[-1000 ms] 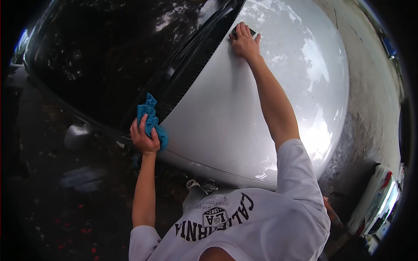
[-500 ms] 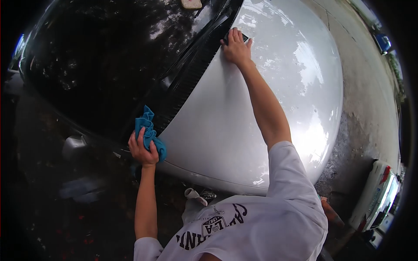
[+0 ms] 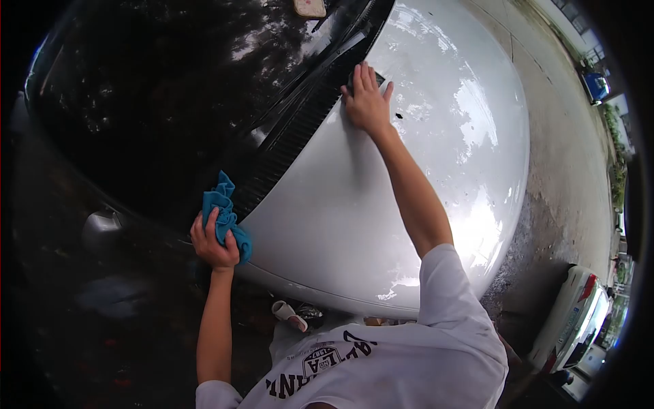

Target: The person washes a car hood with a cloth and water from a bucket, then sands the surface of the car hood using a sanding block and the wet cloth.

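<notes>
My left hand (image 3: 214, 244) is closed around a bunched blue cloth (image 3: 225, 215), at the near corner where the silver car hood (image 3: 320, 225) meets the windshield base. Farther along the hood's rear edge, my right hand (image 3: 368, 105) lies with its fingers stretched over a dark pad (image 3: 379, 80). Only the pad's edges show past the fingers and thumb, so its exact kind is hidden. The pad rests on the hood beside the black ribbed cowl (image 3: 289, 146). A small dark spot (image 3: 399, 116) shows on the hood just right of my right wrist.
The dark windshield (image 3: 157, 102) spreads to the left, with a wiper (image 3: 300, 82) along its base. A side mirror (image 3: 102, 223) juts out at the left. A white car (image 3: 571, 317) stands at the right, and a blue vehicle (image 3: 597, 87) farther off.
My right hand has slid with the dark pad toward me along the hood's rear edge. The left hand still grips the blue cloth at the corner. The view has shifted slightly.
</notes>
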`<action>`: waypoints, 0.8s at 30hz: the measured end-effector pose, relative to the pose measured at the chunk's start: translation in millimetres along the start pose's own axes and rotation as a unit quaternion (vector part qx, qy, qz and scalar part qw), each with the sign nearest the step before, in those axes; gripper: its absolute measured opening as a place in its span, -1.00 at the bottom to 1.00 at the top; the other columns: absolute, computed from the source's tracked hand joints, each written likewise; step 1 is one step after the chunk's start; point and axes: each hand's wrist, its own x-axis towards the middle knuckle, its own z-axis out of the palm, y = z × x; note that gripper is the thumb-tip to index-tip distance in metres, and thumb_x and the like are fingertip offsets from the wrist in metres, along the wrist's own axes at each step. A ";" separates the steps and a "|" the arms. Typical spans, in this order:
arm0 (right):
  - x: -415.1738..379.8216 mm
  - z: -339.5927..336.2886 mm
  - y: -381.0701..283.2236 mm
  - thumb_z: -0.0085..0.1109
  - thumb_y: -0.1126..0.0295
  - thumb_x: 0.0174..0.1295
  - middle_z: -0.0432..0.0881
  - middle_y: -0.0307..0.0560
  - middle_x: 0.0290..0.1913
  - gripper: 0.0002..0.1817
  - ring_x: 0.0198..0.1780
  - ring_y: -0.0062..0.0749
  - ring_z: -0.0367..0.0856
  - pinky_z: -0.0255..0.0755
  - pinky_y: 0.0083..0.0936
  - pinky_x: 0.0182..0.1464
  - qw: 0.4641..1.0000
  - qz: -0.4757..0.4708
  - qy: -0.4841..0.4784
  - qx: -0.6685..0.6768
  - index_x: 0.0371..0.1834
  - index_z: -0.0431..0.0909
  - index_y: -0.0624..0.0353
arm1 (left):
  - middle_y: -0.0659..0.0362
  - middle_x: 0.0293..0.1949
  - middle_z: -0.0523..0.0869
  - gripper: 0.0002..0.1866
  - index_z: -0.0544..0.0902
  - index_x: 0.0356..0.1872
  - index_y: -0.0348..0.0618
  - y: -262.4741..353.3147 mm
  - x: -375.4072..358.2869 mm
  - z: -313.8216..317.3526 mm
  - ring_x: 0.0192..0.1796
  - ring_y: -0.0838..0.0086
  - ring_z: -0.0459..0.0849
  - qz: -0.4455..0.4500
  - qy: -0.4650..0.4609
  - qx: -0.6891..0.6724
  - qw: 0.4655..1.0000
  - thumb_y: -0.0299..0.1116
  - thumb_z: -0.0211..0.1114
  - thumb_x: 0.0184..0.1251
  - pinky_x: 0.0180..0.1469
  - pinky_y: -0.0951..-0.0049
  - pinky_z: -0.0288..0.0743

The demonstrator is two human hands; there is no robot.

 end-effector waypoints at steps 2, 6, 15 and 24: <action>-101.0 -15.9 -64.2 0.12 -0.02 0.35 0.04 0.02 0.63 -0.13 0.64 -0.16 -0.03 -0.25 0.30 0.54 0.998 -0.046 -0.026 0.035 0.57 0.07 0.27 | -0.11 0.13 0.59 -0.48 0.59 0.22 -0.08 2.5 3.1 0.2 0.16 -0.10 0.55 -0.004 -0.001 0.008 1.000 -0.06 0.09 0.32 0.22 -0.03 0.41; -117.7 -33.4 -54.8 0.08 0.08 0.37 0.05 -0.04 0.64 -0.19 0.65 -0.17 -0.03 -0.24 0.29 0.53 0.989 -0.102 -0.086 0.064 0.61 0.02 0.16 | -0.10 0.14 0.59 -0.49 0.59 0.22 -0.05 6.4 2.2 -1.9 0.16 -0.10 0.55 -0.013 0.001 0.013 1.000 -0.08 0.11 0.30 0.23 -0.03 0.41; -70.7 -10.0 -54.4 0.03 -0.01 0.41 0.06 0.10 0.61 -0.20 0.62 -0.08 0.01 -0.12 0.25 0.52 0.999 -0.034 0.004 0.018 0.54 0.12 0.32 | -0.10 0.14 0.59 -0.50 0.58 0.23 -0.09 5.4 5.5 -2.5 0.15 -0.10 0.55 -0.007 0.005 -0.008 1.000 -0.12 0.12 0.31 0.24 -0.01 0.38; 40.0 -8.9 52.8 -0.22 -0.03 0.52 0.04 -0.06 0.64 -0.31 0.65 -0.20 -0.05 -0.14 0.37 0.49 0.998 0.032 -0.056 0.020 0.58 0.08 0.12 | -0.09 0.13 0.60 -0.49 0.58 0.24 -0.08 -0.8 2.8 -4.4 0.16 -0.10 0.55 0.007 -0.002 -0.012 1.000 -0.12 0.13 0.31 0.23 -0.01 0.39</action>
